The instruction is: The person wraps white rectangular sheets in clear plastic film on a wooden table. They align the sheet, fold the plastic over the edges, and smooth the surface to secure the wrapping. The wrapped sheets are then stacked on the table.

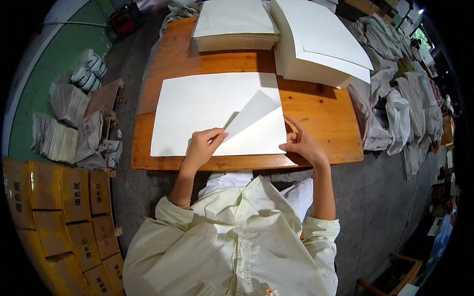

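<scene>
A white sheet of paper (192, 106) lies on the wooden table (316, 121) in front of me, seemingly on top of other sheets. Its lower right corner is turned back, and the folded-over flap (253, 112) shows a greyer underside. With thumb and fingers my left hand (201, 147) pinches the tip of this flap near the front edge. At the right edge of the paper is my right hand (306, 146), its thumb and index finger apart and their tips beside the edge. Whether those tips press on the paper I cannot tell.
A paper stack (237, 22) and a taller paper stack (321, 39) stand at the table's far side. Yellow-brown cartons (74, 212) are piled at left, below bagged bundles (54, 138). Grey cloths and bags (395, 98) heap up on the right.
</scene>
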The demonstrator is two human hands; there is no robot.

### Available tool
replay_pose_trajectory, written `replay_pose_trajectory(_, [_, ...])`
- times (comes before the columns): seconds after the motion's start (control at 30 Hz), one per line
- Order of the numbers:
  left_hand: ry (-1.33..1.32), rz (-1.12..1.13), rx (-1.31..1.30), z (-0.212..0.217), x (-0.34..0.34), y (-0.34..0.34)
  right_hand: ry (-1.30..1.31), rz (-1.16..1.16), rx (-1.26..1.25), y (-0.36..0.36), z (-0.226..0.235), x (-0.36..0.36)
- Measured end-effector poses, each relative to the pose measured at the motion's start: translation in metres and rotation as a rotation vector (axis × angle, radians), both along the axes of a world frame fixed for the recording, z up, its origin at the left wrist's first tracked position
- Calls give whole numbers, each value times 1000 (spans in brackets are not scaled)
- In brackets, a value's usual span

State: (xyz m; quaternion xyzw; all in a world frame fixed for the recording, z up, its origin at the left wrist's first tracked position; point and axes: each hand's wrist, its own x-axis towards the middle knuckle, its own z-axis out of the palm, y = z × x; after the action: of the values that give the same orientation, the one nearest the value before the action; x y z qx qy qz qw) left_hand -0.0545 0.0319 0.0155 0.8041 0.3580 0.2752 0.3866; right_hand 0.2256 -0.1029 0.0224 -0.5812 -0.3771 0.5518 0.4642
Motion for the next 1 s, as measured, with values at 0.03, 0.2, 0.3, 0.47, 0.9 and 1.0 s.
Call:
replay_pose_trajectory(0.03, [-29,-7,53,-1,0,-2,6,-14,10,0,0,-1])
replay_pose_trajectory(0.2, [-170,-100,208,-8,3,-4,-29,-87,62,2,-7,-7])
replay_pose_trajectory(0.3, [-262,-60,262,-9,9,-8,-90,-119,57,2,-4,-12])
replay_pose_trajectory(0.47, [-123,-253,425,-9,2,-2,-177,-158,51,4,-4,-18])
replay_pose_trajectory(0.9, [-101,-137,438,-4,5,-2,25,-103,15,-1,0,-2])
replay_pose_trajectory(1.0, [-121,-242,454,1,6,-3,-32,-131,-5,0,2,-7])
